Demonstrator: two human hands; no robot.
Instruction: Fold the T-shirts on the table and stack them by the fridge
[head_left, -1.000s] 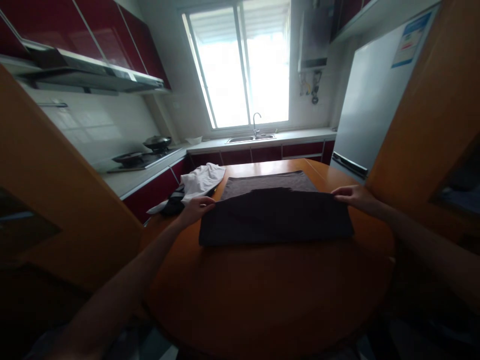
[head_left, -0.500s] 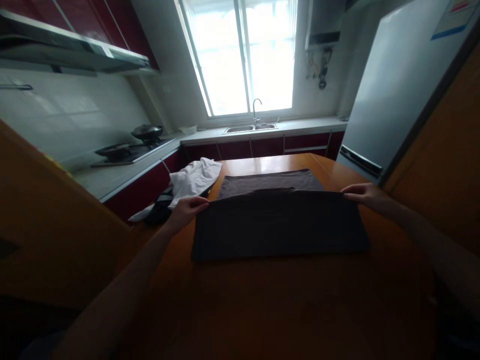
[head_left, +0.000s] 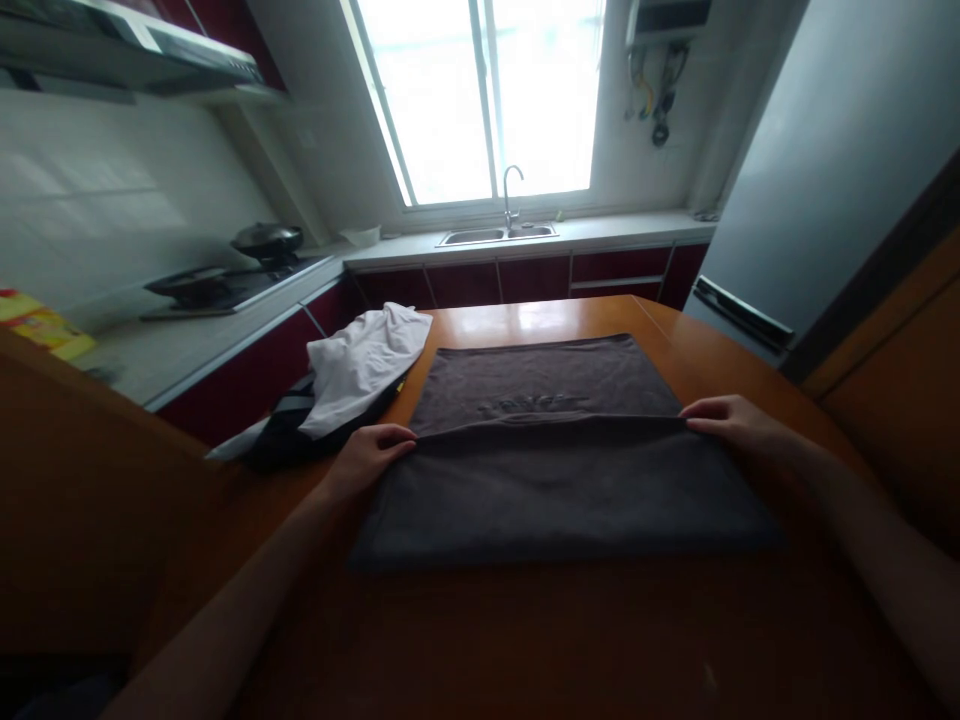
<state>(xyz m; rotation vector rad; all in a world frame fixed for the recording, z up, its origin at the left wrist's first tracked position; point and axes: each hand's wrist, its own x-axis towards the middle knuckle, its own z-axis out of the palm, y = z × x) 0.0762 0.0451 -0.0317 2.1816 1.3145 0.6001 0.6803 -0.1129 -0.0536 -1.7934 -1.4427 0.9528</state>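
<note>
A dark grey cloth (head_left: 570,490), perhaps a garment, is spread across the wooden table (head_left: 540,640). A raised edge runs across its middle, and a dark pattern shows just beyond that edge on the far part. My left hand (head_left: 369,458) pinches the left end of this edge between thumb and fingers. At the right end, my right hand (head_left: 731,420) has the same edge pinched in its fingertips. The cloth stretches nearly straight between both hands. Its near part slopes down toward me, and what lies under it is hidden.
A white cloth (head_left: 367,360) lies heaped over a black item (head_left: 300,435) at the table's left edge. Beyond the table are a sink (head_left: 495,235), a counter and a stove (head_left: 240,285) with pans. A fridge (head_left: 817,190) stands at the right.
The held edge has come lower and nearer to me, uncovering more of the far part and its pattern. Both hands keep their pinch. The view has tilted down somewhat.
</note>
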